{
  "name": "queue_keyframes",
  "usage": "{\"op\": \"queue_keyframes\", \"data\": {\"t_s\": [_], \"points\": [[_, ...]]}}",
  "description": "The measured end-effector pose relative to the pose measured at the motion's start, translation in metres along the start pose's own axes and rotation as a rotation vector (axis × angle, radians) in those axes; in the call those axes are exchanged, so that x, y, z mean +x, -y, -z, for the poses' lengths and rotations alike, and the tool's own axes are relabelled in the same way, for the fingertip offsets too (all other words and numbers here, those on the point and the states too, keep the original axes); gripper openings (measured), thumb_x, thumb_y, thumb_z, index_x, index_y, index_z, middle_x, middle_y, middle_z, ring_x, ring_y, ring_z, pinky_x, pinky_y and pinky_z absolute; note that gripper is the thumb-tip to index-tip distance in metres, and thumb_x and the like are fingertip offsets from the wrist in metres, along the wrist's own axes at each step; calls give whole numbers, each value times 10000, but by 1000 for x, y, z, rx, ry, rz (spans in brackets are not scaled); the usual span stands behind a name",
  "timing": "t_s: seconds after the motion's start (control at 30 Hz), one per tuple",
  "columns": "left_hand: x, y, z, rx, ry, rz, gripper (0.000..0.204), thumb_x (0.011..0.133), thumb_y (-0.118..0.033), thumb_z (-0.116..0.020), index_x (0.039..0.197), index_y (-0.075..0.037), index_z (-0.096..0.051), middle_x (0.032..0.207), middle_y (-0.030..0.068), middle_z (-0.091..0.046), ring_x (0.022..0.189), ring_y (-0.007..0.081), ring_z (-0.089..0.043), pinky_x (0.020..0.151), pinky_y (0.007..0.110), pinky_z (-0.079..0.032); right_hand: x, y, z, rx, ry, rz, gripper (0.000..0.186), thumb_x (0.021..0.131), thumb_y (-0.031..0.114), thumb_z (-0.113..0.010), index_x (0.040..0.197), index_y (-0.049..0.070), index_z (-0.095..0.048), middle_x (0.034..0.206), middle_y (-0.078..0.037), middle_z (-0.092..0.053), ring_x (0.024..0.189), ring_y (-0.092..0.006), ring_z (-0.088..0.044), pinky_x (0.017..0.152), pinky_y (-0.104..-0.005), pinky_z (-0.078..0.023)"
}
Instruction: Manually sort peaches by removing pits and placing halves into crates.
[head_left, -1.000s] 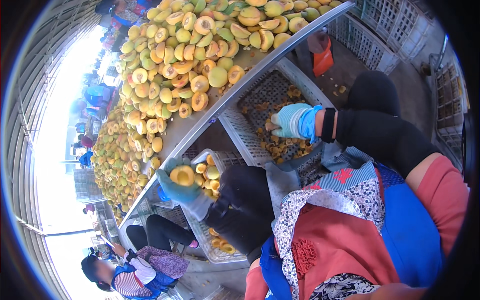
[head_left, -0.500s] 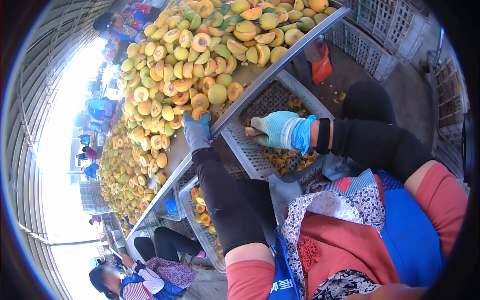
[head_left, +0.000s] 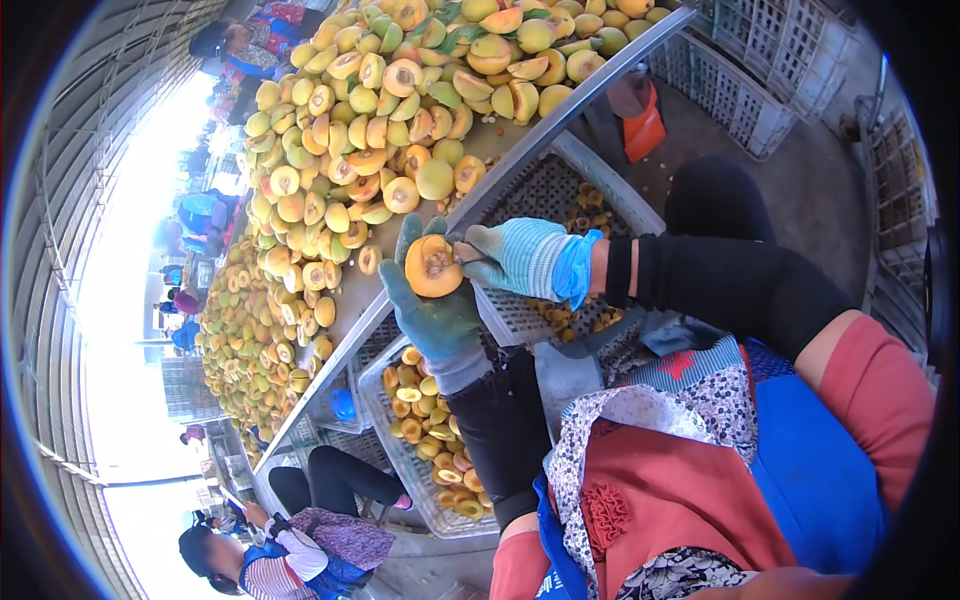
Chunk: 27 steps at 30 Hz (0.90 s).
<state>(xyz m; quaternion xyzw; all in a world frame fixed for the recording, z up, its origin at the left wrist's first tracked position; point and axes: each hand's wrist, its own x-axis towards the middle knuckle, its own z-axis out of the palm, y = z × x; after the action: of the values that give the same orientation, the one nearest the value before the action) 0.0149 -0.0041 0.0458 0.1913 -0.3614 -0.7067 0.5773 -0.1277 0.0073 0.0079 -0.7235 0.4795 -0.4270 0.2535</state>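
My left hand (head_left: pixel 442 328), in a stained green-blue glove, cradles a halved peach (head_left: pixel 428 270) above the table's metal edge. Its orange cut face is turned up toward me. My right hand (head_left: pixel 530 258), in a pale blue striped glove with a blue plastic cuff, is closed with its fingertips at the cut face. Something small and dark shows at those fingertips, but I cannot make out what it is. Just beyond the left hand, a large heap of whole and halved peaches (head_left: pixel 350 170) covers the table (head_left: pixel 362 290).
Below my hands stands a grey-white crate (head_left: pixel 620 190) holding small peach scraps. A second crate (head_left: pixel 372 398) at lower left holds peach halves. White crates (head_left: pixel 725 100) stand at upper right beside an orange object (head_left: pixel 642 125). A person (head_left: pixel 320 540) sits at lower left.
My left hand has come back from the heap toward me and now holds a peach half. My right hand has moved left to meet it over the table edge.
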Motion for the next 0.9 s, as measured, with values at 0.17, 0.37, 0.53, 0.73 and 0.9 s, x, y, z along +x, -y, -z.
{"op": "queue_keyframes", "data": {"t_s": [0.17, 0.37, 0.53, 0.73, 0.9], "points": [[2, 12, 10, 166, -156, -154, 532, 982, -402, -399, 1315, 10, -450, 1204, 173, -568, 1025, 267, -579, 905, 408, -487, -5, 9, 4, -22, 88, -50, 342, 919, 370, -527, 1010, 41, -515, 718, -220, -617, 684, -414, -619, 623, -485, -492], [2, 16, 9, 30, -292, -143, 455, 965, -409, -452, 1130, 0, -563, 1014, 131, -622, 889, 246, -605, 788, 382, -525, -12, 12, -7, 102, 170, -120, 392, 925, 377, -512, 985, -7, -566, 762, -249, -627, 708, -430, -621, 656, -480, -496], [4, 18, 20, 98, -322, -78, 429, 965, -419, -448, 1041, -18, -581, 927, 107, -622, 798, 213, -600, 659, 338, -519, -16, 7, -18, 269, 246, -187, 403, 936, 386, -504, 932, -5, -599, 757, -250, -620, 728, -411, -625, 646, -440, -494], [-1, 21, 21, 437, -302, -161, 387, 982, -399, -398, 983, -53, -570, 883, 99, -599, 728, 195, -568, 595, 313, -488, -20, 5, -27, 386, 326, -245, 380, 955, 370, -483, 936, 8, -597, 729, -216, -618, 657, -344, -625, 619, -411, -486], [-3, 24, 34, 151, -280, -165, 338, 969, -383, -437, 988, -75, -574, 892, 85, -616, 757, 201, -591, 663, 333, -503, -21, 8, -31, 437, 391, -274, 421, 953, 396, -460, 948, 1, -605, 721, -210, -628, 665, -368, -634, 619, -431, -498]]}}
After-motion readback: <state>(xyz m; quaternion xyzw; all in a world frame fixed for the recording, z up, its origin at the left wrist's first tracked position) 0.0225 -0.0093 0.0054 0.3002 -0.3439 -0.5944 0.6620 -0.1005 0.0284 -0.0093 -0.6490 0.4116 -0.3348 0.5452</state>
